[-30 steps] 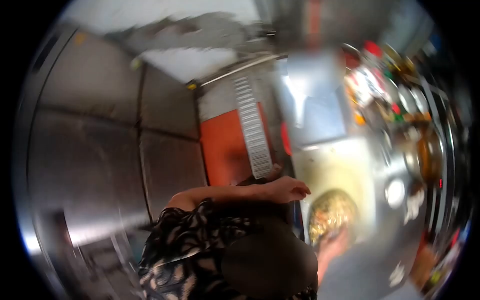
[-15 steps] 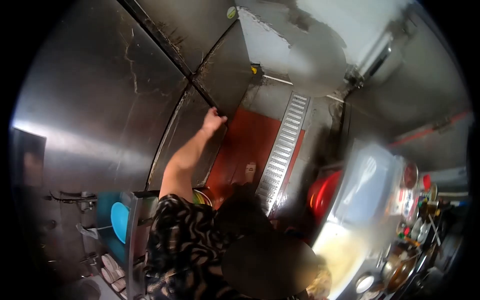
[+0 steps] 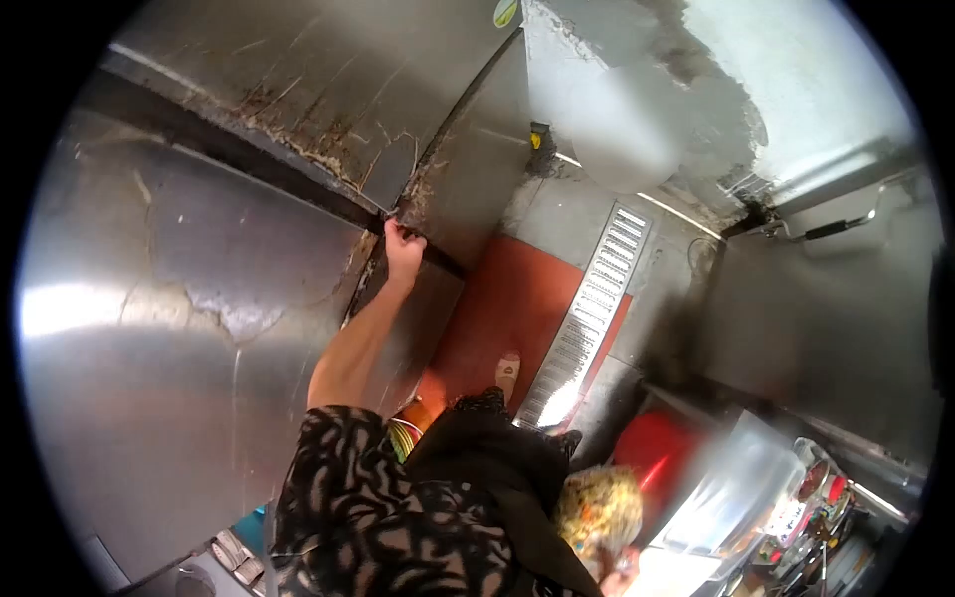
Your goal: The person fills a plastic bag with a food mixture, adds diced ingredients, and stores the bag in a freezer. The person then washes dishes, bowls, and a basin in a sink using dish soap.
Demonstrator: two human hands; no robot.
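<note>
My left hand (image 3: 403, 251) is at the upper corner of a lower steel door (image 3: 199, 289), its fingers closed on the edge beside the gap between the doors. The left arm stretches up from a dark patterned sleeve. At the bottom right, my right hand (image 3: 621, 571) shows partly, against a see-through package of yellow and orange mixed food (image 3: 599, 509). Most of its fingers are hidden. An upper steel door (image 3: 288, 60) sits above the gap, with brown grime along its lower edge.
A metal drain grate (image 3: 587, 313) crosses the floor beside a red mat (image 3: 507, 298). On the right are a red container (image 3: 652, 448), a clear plastic bin (image 3: 736, 483) and crowded jars and utensils (image 3: 821, 502). A striped round thing (image 3: 404, 436) stands near my left side.
My left hand has moved from beside the doors onto the lower door's corner, and the gap above that door looks wider. The food package and my right hand have come into view.
</note>
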